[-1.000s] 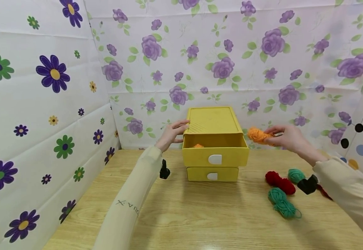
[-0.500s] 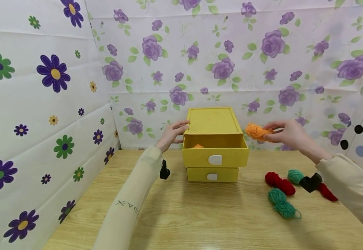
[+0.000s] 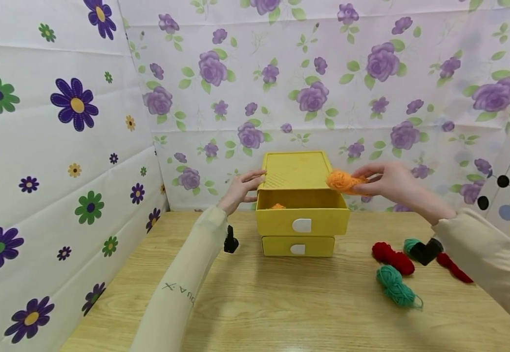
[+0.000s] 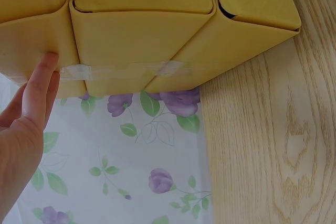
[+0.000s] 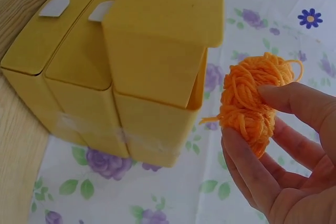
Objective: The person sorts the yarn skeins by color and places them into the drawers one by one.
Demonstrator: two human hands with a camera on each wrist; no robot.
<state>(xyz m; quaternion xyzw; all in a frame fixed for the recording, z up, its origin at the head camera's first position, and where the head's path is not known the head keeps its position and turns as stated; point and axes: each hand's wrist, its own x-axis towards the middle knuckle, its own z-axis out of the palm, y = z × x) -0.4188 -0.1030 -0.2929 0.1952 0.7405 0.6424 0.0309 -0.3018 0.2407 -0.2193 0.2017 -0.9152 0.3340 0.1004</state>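
Note:
My right hand (image 3: 384, 186) pinches a small orange skein of yarn (image 3: 342, 181) between thumb and fingers, level with the right edge of the yellow drawer unit (image 3: 299, 168). In the right wrist view the orange skein (image 5: 249, 103) hangs beside the unit, apart from it. The top drawer (image 3: 279, 222) is pulled out, and a bit of orange yarn (image 3: 278, 206) shows inside at its left. My left hand (image 3: 243, 188) rests on the unit's upper left side; in the left wrist view its straight fingers (image 4: 39, 90) touch the yellow side wall.
Right of the unit on the wooden table (image 3: 281, 303) lie a red skein (image 3: 393, 258), a green skein (image 3: 397, 286), another green one (image 3: 410, 246) partly covered by the wrist camera, and a second red one (image 3: 455, 269). A flowered cloth (image 3: 220, 98) hangs behind.
My right hand has carried the orange skein leftward and slightly up, toward the unit's top right corner. The left hand and the pulled-out drawer have stayed in place.

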